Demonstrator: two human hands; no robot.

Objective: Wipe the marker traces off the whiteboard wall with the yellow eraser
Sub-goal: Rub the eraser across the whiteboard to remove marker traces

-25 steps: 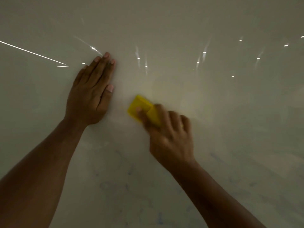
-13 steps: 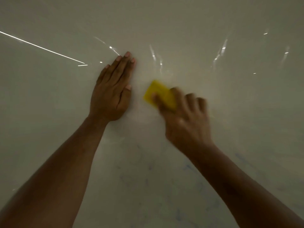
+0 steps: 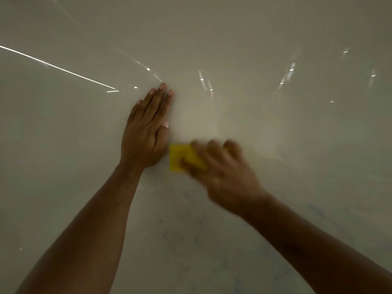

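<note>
The glossy whiteboard wall (image 3: 275, 128) fills the whole view. My left hand (image 3: 146, 132) lies flat against it with fingers straight and together, holding nothing. My right hand (image 3: 222, 172), blurred by motion, presses the yellow eraser (image 3: 177, 158) onto the wall just right of the left hand's heel. Only the eraser's left part shows; fingers cover the rest. Faint bluish marker traces (image 3: 197, 240) smear the wall below and between my forearms.
Bright streaks and dots of reflected light (image 3: 57, 67) run across the upper wall. More pale blue smudges (image 3: 316, 211) sit at the lower right, beside my right forearm.
My right hand has swept the eraser downward, from beside the left hand's fingers to beside its heel. The left hand stays pressed flat on the wall.
</note>
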